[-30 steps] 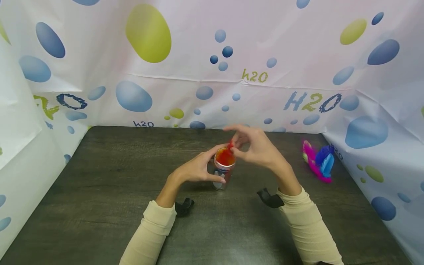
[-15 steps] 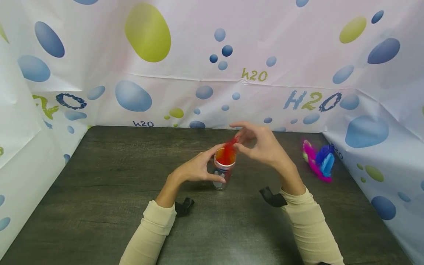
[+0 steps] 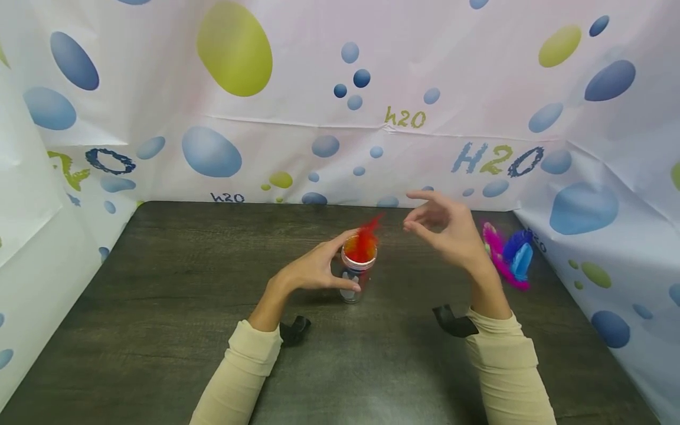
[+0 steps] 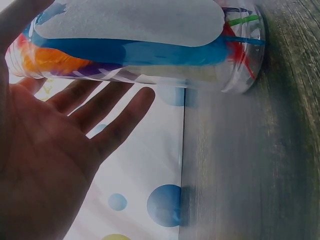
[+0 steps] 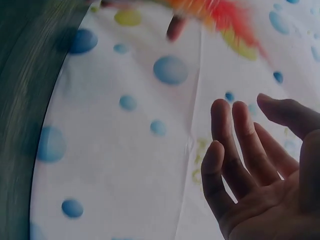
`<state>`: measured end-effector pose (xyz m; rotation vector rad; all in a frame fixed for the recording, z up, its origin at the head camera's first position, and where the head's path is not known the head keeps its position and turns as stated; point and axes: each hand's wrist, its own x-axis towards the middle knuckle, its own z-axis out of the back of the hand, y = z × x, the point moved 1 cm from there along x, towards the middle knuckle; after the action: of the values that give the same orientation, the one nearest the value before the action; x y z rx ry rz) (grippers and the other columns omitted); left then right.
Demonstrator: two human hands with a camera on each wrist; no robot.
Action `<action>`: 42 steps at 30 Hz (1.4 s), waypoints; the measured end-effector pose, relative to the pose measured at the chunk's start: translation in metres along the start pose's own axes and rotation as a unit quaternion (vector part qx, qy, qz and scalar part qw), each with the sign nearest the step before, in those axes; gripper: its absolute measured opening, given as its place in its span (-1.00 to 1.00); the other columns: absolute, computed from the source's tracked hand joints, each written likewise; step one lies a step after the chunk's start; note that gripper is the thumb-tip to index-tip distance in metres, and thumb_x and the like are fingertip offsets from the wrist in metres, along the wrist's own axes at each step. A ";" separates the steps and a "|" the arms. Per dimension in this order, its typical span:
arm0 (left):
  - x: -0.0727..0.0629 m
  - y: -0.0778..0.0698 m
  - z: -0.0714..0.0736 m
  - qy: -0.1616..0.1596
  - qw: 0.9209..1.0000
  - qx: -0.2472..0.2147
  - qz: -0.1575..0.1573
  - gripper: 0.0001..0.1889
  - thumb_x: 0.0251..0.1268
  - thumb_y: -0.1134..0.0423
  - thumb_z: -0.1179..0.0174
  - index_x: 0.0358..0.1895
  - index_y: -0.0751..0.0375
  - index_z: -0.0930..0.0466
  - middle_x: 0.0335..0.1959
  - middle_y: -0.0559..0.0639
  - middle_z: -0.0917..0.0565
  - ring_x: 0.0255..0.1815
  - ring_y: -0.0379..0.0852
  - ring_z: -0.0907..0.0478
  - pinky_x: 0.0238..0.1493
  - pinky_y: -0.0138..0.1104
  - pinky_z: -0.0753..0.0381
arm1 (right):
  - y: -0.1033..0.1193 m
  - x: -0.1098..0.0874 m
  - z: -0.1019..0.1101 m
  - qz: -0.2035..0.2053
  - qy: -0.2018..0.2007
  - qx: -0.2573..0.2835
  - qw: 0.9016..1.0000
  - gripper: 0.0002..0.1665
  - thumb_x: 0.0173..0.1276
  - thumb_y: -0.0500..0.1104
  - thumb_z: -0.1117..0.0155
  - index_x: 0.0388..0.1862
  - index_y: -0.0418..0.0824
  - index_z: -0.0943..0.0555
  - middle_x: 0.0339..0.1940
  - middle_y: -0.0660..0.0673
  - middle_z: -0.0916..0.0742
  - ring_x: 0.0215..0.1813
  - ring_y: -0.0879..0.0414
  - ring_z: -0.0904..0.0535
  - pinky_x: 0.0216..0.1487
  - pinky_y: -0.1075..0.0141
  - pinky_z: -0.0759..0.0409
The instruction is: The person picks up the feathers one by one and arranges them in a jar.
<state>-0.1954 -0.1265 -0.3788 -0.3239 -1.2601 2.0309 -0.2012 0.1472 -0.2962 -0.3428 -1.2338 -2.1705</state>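
Observation:
A clear jar (image 3: 350, 290) stands upright on the dark table, with my left hand (image 3: 312, 268) gripping it near the top, thumb in front and fingers behind. Inside, in the left wrist view, orange, red, blue and green feathers show through the plastic jar (image 4: 165, 72) around its grey-and-blue label (image 4: 130, 20). A fluffy red feather (image 3: 368, 236) sticks up out of the mouth, leaning right. My right hand (image 3: 451, 230) hangs in the air to the right of the jar, holding nothing. Its fingers are loosely bent and apart in the right wrist view.
A small heap of pink, dark blue and light blue feathers (image 3: 510, 254) lies at the table's right side, just past my right wrist. Behind the dark wooden table (image 3: 175, 295) hangs a white sheet (image 3: 297, 71) with blue and green spots.
My right hand has let go of the red feather and moved right, away from the jar. The feather now stands out of the mouth by itself. My left hand keeps its hold.

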 end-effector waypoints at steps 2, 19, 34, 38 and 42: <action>0.001 -0.001 0.000 0.000 1.000 0.001 0.001 0.07 0.14 0.25 -0.56 0.65 0.18 -0.04 0.33 0.13 -0.55 0.08 -0.01 -0.57 0.24 -0.10 -0.60 | -0.005 -0.004 0.009 -0.004 -0.029 0.002 1.000 -0.47 0.32 -0.52 -0.38 0.28 -0.37 -0.61 -0.29 -0.22 -0.82 -0.28 0.32 -0.75 -0.14 0.51 -0.66; 0.004 0.000 -0.003 -0.004 1.000 0.015 -0.001 0.04 0.16 0.24 -0.55 0.64 0.20 -0.07 0.31 0.13 -0.56 0.04 -0.01 -0.57 0.22 -0.07 -0.62 | -0.059 -0.050 0.074 -0.167 -0.250 0.199 0.933 -0.66 0.48 -0.28 -0.35 0.19 -0.17 -0.63 -0.26 0.03 -0.85 -0.30 0.20 -0.81 -0.27 0.44 -0.71; -0.002 -0.001 0.001 -0.013 1.000 0.018 0.012 0.06 0.19 0.20 -0.54 0.65 0.23 -0.02 0.38 0.17 -0.52 0.06 0.04 -0.59 0.22 0.00 -0.62 | -0.110 -0.074 0.112 -0.306 -0.302 0.152 0.890 -0.82 0.45 -0.22 -0.40 -0.05 0.00 -0.64 -0.33 0.15 -0.80 -0.36 0.32 -0.77 -0.36 0.52 -0.66; -0.001 -0.002 0.001 -0.012 1.000 0.007 0.012 0.05 0.19 0.22 -0.54 0.65 0.25 -0.03 0.37 0.19 -0.51 0.06 0.05 -0.57 0.23 0.03 -0.61 | -0.122 -0.083 0.120 -0.337 -0.322 0.139 0.874 -0.82 0.44 -0.23 -0.41 -0.09 0.00 -0.62 -0.36 0.17 -0.79 -0.39 0.36 -0.75 -0.37 0.53 -0.66; 0.000 -0.003 0.001 -0.012 1.000 -0.002 0.018 0.06 0.18 0.23 -0.54 0.65 0.23 -0.03 0.39 0.19 -0.49 0.08 0.07 -0.56 0.24 0.08 -0.59 | -0.131 -0.088 0.127 -0.355 -0.336 0.137 0.862 -0.81 0.44 -0.31 -0.37 -0.14 -0.02 -0.61 -0.43 0.19 -0.78 -0.42 0.36 -0.74 -0.41 0.52 -0.66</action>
<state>-0.1948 -0.1261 -0.3761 -0.3256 -1.2810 2.0685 -0.2231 0.3370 -0.3623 -0.6347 -2.3359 -2.4949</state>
